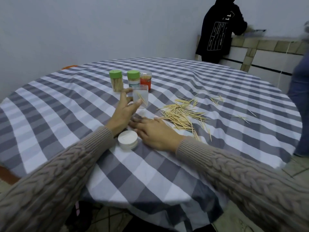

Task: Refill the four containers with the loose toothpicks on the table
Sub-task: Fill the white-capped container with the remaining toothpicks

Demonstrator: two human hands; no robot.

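Note:
My left hand (124, 111) holds a clear open container (140, 96) between thumb and fingers; a toothpick or two lean inside it. Flat on the cloth just in front lies my right hand (153, 131), fingers straight and pointing left, holding nothing. Its white lid (127, 139) sits between my wrists. Behind stand two green-capped containers (115, 80) (133, 77) with toothpicks and an open red-labelled one (146, 80). A pile of loose toothpicks (181, 114) spreads right of my right hand, with strays (240, 117) farther right.
The round table has a grey-and-white checked cloth (66, 114). A person in a black hoodie (219, 29) stands at a tiled counter (267, 46) in the far corner. Another person's leg in jeans (301, 97) is at the right edge.

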